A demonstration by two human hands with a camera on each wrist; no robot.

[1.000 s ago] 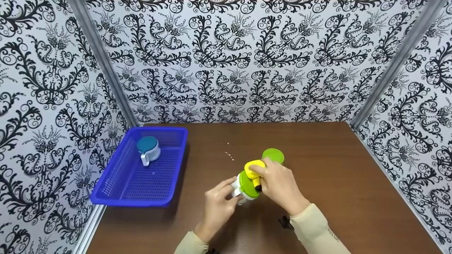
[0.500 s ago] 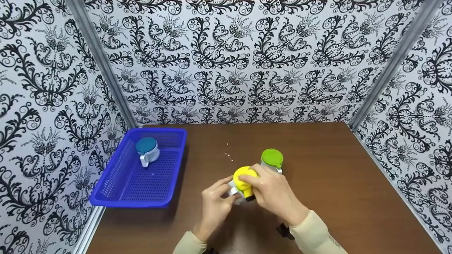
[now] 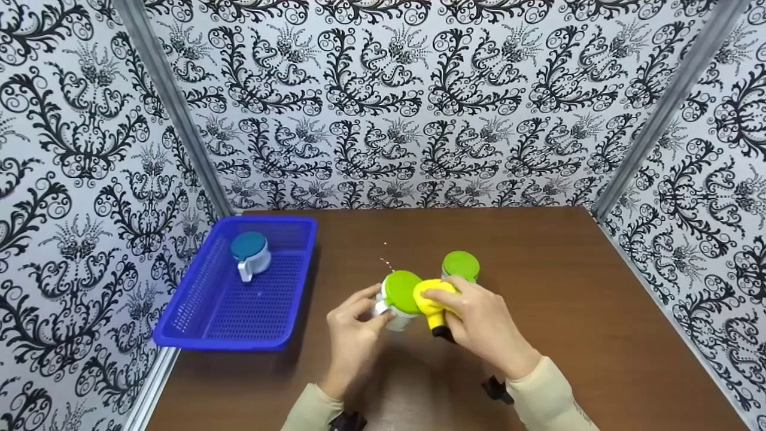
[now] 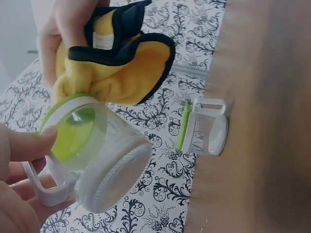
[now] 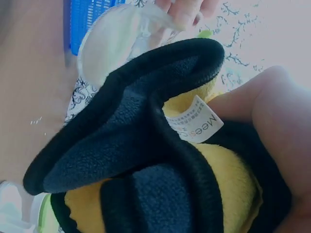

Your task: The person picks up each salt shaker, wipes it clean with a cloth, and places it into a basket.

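Note:
My left hand (image 3: 354,335) grips the white handle of a small clear jar (image 4: 114,160) with a green lid (image 3: 402,291), lifted off the table and tilted. Bunched in my right hand (image 3: 488,323) is a yellow cloth (image 3: 434,299) with a dark backing and black edging; a white label (image 4: 103,41) shows on it. In the left wrist view the cloth lies against the rim of the lid. Behind the right hand, a second jar (image 4: 209,128) with a green lid and a handle stands upright on the table.
At the left is a blue plastic basket (image 3: 286,326). Inside it stands a jar with a teal lid (image 3: 249,245). Small white crumbs (image 3: 388,263) lie on the brown table (image 3: 556,287) behind the held jar. Patterned walls enclose the table.
The held jar has moved left and a little away from me. The cloth passed over its lid, covering much of it half a second ago, and now sits at the lid's right side.

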